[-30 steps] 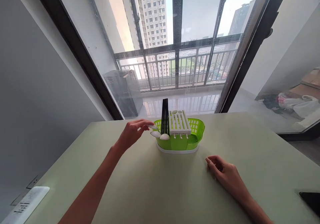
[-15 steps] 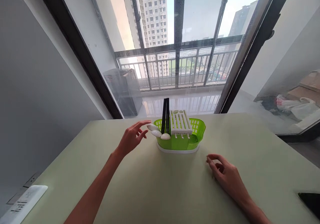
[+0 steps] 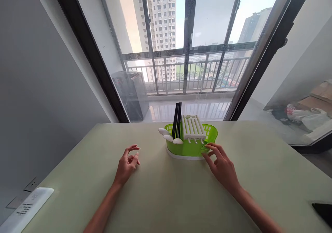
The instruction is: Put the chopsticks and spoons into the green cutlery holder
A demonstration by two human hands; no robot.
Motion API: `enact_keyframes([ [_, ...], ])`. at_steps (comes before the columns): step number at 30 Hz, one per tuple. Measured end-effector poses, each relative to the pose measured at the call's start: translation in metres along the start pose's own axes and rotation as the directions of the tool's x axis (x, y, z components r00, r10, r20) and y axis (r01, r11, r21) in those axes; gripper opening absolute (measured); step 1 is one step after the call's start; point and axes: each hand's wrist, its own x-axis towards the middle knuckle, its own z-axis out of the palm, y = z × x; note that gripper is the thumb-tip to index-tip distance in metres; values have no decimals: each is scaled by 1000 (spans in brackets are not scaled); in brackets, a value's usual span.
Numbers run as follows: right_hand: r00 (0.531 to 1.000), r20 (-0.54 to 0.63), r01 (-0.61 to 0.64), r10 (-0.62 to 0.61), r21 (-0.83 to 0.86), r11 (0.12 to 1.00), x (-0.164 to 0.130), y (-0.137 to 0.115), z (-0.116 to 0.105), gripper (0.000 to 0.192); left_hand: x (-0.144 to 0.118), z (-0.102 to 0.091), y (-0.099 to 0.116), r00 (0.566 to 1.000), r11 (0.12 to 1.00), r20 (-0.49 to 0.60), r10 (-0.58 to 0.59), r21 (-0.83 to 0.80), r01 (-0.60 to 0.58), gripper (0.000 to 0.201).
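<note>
On the tabletop point(image 3: 160, 191), at 12 o'clock, stands the green basket point(image 3: 190, 146) holding 3 spoons point(image 3: 168, 137). Right hand point(image 3: 223, 167) meets its near wall, fingers released; left hand point(image 3: 127, 165) rests empty. Next move likely calls for a firm grasp.

head view, forward-down, table point(image 3: 166, 198) near
</note>
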Motion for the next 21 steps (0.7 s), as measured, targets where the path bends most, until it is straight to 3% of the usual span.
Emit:
enact_keyframes([
  [5,999,-29,-23,22,-15,1000,6,13,-3,37,-6,-8,-4,997,998,-36,-62,-31,61,48],
  [10,998,-46,-42,38,-91,995,13,36,-16,41,-7,-7,-2,997,995,-24,-76,61,78,48],
  [21,986,-146,-113,83,-211,971,34,111,-51,55,-10,-7,2,998,985,-30,-50,164,54,41],
])
